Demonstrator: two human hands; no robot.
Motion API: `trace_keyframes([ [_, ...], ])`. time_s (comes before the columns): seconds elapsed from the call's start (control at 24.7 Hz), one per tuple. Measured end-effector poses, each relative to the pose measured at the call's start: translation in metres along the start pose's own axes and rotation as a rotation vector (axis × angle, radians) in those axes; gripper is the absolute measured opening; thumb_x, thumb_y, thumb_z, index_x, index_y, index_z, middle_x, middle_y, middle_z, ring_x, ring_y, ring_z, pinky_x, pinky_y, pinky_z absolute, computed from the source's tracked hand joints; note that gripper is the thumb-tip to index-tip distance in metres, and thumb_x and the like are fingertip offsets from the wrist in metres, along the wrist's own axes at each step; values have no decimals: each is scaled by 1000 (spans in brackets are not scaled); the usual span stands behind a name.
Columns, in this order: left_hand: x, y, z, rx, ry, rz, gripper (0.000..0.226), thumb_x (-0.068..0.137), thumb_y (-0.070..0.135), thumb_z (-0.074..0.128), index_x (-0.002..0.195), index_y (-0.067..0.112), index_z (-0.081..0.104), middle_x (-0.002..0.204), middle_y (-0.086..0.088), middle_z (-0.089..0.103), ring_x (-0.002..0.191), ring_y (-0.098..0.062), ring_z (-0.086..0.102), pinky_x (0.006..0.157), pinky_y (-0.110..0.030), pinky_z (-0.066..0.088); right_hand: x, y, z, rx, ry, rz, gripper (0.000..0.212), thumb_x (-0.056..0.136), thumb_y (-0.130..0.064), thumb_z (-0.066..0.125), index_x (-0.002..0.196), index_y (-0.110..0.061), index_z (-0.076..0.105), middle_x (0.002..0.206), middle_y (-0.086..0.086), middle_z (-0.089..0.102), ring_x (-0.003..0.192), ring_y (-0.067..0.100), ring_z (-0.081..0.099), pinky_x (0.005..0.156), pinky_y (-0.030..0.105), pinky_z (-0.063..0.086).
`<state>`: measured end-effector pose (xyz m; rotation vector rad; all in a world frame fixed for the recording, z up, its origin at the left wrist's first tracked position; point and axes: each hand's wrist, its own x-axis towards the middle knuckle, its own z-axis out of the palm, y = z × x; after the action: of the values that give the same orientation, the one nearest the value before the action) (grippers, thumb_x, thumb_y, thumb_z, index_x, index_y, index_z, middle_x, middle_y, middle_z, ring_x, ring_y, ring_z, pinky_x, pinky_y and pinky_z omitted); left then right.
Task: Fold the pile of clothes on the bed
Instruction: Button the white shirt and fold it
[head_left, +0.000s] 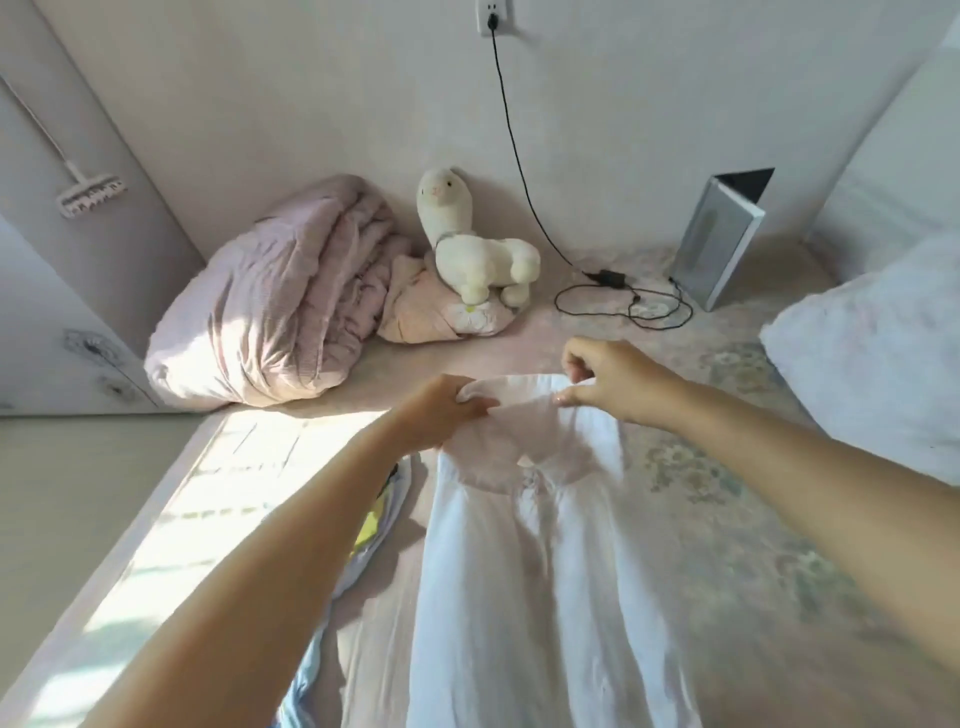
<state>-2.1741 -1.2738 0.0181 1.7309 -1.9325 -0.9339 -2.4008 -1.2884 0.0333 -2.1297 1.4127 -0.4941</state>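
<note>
We take the plush llama (475, 236) by the far wall as our landmark. Well in front of it, a long white garment (540, 571) lies lengthwise on the bed (727, 545), its far end nearest the llama and its near end running out of view at the bottom edge. We hold that far end with both hands: our left hand (447, 410) has its fingers curled round the left corner of the cloth, and our right hand (613, 379) pinches the right corner between thumb and fingers, so the edge is stretched between them and lifted a little off the bed. Just under our hands the cloth bunches and looks slightly pink. To the left of the garment, partly hidden under our left forearm, lie more clothes (374, 519), light blue with a patch of yellow. Left of the llama sits a big rolled pink quilt (270, 296), and the llama itself stands on a small pink pillow (441, 317). Right of the llama a black cable (519, 156) runs down from a wall socket (492, 15) to a charger (605, 275) on the bed, and beyond that a grey laptop (722, 234) stands half open on its edge. A white pillow (872, 353) lies at the far right.
</note>
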Motion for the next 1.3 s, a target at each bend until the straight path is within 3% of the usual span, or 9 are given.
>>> trace_keyframes([
  [0.12,72,-81,59,95,-8,10,14,91,16,62,88,4,70,87,-15,67,63,-11,52,51,-10,36,53,75,87,-119,36,58,34,83,-24,70,72,-22,37,65,-7,47,60,16,43,51,30,28],
  [0.32,195,-157,133,244,191,-87,31,98,26,48,118,4,56,116,-22,60,108,-37,54,85,-38,42,149,158,185,-391,179,51,17,87,-7,59,99,-8,47,103,18,58,91,35,56,63,36,35],
  [0.45,205,-212,204,309,204,-176,52,102,29,36,147,9,19,142,-20,37,126,-38,41,102,-44,32,152,219,247,-332,105,221,44,87,-10,61,128,-8,44,135,13,40,120,33,41,87,41,39],
  [0.61,112,-301,315,461,-40,-160,62,102,39,26,151,15,-4,160,-11,-2,147,-25,0,118,-44,2,41,308,334,-263,-178,409,48,90,-13,55,136,-9,42,139,12,37,125,31,39,99,41,38],
  [0.85,-54,-330,423,659,-268,231,63,84,49,48,138,17,48,147,-15,40,133,-36,40,106,-61,27,-147,356,398,119,-222,1045,55,85,-40,67,126,-7,49,123,10,53,112,26,53,87,33,42],
  [0.93,-66,-324,437,707,-318,287,69,77,52,63,137,19,51,145,-14,43,133,-34,41,107,-62,30,-163,351,403,232,-245,1061,25,88,-34,65,81,-17,48,80,0,47,70,14,47,61,27,32],
  [1.05,-63,-307,437,720,-269,213,59,86,50,46,135,18,53,144,-15,44,132,-34,43,102,-60,36,-145,355,382,143,-66,944,40,96,-18,53,62,-16,31,59,1,34,59,17,35,55,34,19],
  [1.18,-52,-283,436,656,-194,165,61,92,47,25,138,14,48,145,-14,42,134,-32,40,102,-59,38,-89,360,320,29,248,790,30,94,-12,50,65,-11,43,63,3,43,70,21,43,56,34,17],
  [1.3,-43,-262,448,640,-124,187,59,93,46,32,138,10,47,144,-15,44,133,-31,41,103,-57,38,-44,376,280,208,337,707,22,94,-21,54,112,-9,60,98,2,56,92,17,52,77,27,39],
])
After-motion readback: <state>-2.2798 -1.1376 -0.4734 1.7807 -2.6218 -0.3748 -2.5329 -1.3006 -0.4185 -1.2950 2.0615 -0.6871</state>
